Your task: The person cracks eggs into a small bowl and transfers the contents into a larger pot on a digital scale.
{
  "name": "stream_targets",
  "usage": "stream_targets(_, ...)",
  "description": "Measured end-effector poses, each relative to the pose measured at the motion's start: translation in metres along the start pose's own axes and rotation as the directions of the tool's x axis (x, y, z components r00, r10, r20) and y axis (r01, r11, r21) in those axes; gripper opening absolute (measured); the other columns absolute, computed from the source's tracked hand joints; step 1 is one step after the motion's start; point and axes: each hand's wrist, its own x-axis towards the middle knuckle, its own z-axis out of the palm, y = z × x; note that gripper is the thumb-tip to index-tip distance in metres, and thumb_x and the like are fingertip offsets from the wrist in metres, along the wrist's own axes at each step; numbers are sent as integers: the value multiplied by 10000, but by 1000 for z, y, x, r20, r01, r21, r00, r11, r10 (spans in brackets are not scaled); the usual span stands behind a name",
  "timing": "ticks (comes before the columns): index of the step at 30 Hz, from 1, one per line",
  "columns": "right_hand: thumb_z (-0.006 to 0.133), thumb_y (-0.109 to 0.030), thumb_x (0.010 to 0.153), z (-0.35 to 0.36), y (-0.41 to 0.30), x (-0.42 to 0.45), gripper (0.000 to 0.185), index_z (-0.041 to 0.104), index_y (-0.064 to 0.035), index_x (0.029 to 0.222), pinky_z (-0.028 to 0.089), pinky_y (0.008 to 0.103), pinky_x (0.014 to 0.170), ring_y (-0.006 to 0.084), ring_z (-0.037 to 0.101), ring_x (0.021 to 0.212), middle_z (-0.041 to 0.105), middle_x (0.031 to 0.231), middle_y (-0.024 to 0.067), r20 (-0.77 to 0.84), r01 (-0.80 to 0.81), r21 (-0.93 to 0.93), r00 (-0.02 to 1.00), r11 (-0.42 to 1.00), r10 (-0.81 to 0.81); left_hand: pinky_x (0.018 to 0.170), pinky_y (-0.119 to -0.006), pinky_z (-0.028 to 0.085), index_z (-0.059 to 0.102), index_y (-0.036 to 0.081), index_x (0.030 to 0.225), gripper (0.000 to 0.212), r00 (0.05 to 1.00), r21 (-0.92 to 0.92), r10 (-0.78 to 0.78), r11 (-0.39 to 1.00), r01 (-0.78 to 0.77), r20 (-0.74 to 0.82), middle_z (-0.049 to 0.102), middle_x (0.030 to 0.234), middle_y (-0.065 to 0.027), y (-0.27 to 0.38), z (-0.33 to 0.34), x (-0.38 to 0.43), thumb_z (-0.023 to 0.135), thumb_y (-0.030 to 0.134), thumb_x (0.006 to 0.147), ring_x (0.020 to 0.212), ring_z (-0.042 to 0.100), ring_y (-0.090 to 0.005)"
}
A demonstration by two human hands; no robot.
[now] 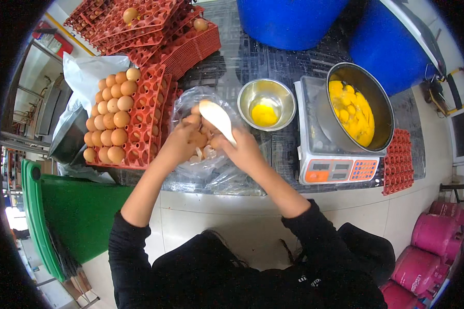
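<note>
My right hand [241,148] grips a white spoon-like utensil [216,116], its broad end up over a clear plastic bag [224,170] of eggshells [199,139]. On the bag's left side, my left hand [179,143] is among the shells; whether it holds one cannot be told. Right of the bag, a steel bowl [243,102] contains some yellow egg. Further right a deep metal pot [386,112], full of yolks and egg liquid, rests on a digital scale [307,164]. Brown eggs [116,119] fill the left part of a red egg tray [139,154] at my left.
Stacked red egg trays [193,50] stand at the back left, with single eggs on top. Two blue barrels [294,23] are at the back right. Another red tray [398,166] lies right of the scale. A green bin [81,212] stands lower left, pink gas cylinders [417,266] lower right.
</note>
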Motion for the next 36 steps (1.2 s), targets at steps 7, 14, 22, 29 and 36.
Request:
stream_targets(7,549,-122,769,-84,13,-17,262,503,11,989,426,408,739,378,514,862,522,924,197,-119,-141,-292,987,946,111,829,-375,450,551,26,1064,488,992,105,0,994,13,-127,463,1147,-202,17,-6,-11,434,-171,634,1020,496,-362)
stream_targets(14,547,-72,746,-110,39,2,239,496,30,956,426,416,724,391,526,859,539,932,226,-173,-285,-277,954,918,244,873,-398,415,534,13,1066,481,982,146,-76,984,102,-175,417,1186,-220,21,-6,-6,521,-121,604,1060,455,-379)
stream_targets(22,566,22,645,-75,77,-9,406,426,26,1026,398,418,801,413,457,975,469,1013,229,-269,-297,-366,941,882,205,891,-381,385,544,81,1079,532,966,267,-5,961,77,-260,442,1178,-144,39,-34,-11,694,12,574,1049,453,-325)
stream_targets(29,500,-60,742,-99,59,-3,343,426,29,1064,390,416,796,420,461,921,473,973,231,-318,-254,-414,940,874,122,892,-386,379,539,79,1077,492,958,262,11,963,67,-286,450,1168,-140,38,-40,-23,671,19,607,1059,445,-321)
stream_targets(36,456,-60,771,-114,34,11,275,526,-48,1037,449,421,691,344,569,821,563,928,201,-20,-214,-772,949,599,314,890,-389,379,532,77,1082,478,961,262,25,964,51,-276,441,1174,-137,46,-45,-29,661,29,624,1058,443,-324)
